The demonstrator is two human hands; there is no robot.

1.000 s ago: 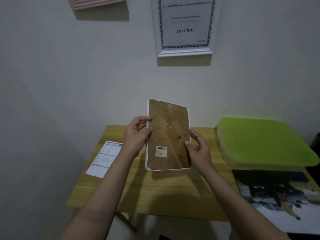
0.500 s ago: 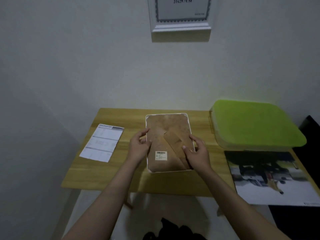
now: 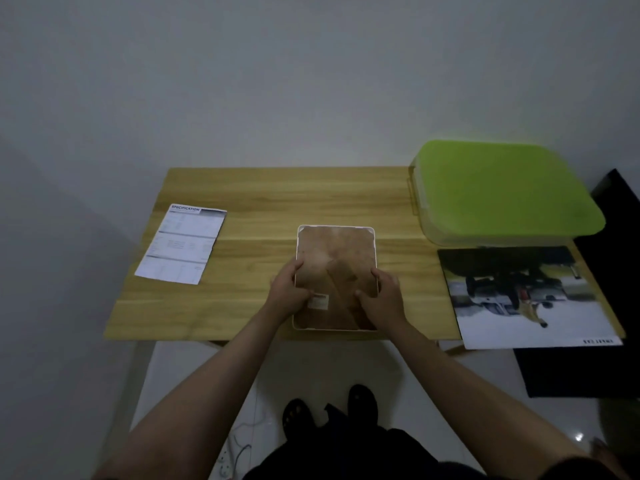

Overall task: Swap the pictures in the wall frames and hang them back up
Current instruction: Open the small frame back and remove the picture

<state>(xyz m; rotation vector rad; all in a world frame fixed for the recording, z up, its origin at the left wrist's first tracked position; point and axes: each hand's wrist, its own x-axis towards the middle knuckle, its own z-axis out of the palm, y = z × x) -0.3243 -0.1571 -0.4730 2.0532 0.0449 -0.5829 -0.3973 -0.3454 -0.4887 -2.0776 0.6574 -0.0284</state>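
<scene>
A small white picture frame (image 3: 335, 251) lies face down on the wooden table (image 3: 263, 202), its brown backing board with a folded stand and a barcode sticker facing up. My left hand (image 3: 289, 292) grips the frame's left edge, thumb on the backing. My right hand (image 3: 382, 297) holds the right edge, thumb on the stand. A printed photo of a vehicle scene (image 3: 526, 299) lies on the table's right end. A white specification sheet (image 3: 181, 244) lies at the left.
A clear storage box with a lime green lid (image 3: 502, 188) stands at the table's back right. A black object (image 3: 609, 306) sits right of the table. My feet and a power strip (image 3: 225, 462) are on the white floor below the table's front edge.
The frame came down from upright in the air to lying flat on the table near its front edge. My view tilted down, so the wall frames left the picture.
</scene>
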